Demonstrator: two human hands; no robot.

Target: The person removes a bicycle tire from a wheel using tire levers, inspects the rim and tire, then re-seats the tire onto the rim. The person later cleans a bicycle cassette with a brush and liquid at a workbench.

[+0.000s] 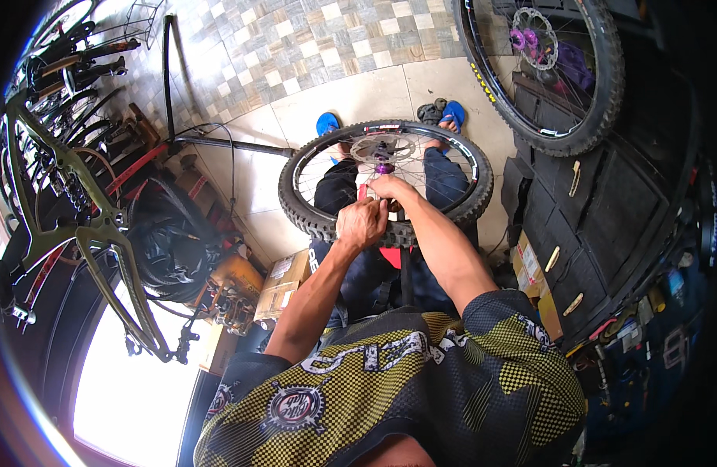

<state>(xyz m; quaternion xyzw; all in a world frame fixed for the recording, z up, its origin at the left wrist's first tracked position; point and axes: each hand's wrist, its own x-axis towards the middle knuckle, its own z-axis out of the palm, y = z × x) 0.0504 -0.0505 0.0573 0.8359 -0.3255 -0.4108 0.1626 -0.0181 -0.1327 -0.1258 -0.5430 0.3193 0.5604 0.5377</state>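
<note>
A bicycle wheel (483,183) with a knobby black tyre is in front of me, its purple hub (383,167) and disc rotor (366,148) showing beyond my hands. My left hand (362,223) is closed at the near side of the tyre and rim. Just beyond it my right hand (391,189) reaches over the near spokes with its fingers curled. A small red piece (364,191) sticks out beside the fingers; its kind is unclear. What the fingers hold is mostly hidden. Below the tyre, a dark upright bar (407,276) runs toward my body.
A second wheel (608,101) rests at the upper right above a black case-like surface (608,226). An olive bike frame (101,226) hangs at left, near a black stand leg (234,145). Cardboard boxes (283,288) are at lower left. My feet wear blue sandals (327,122).
</note>
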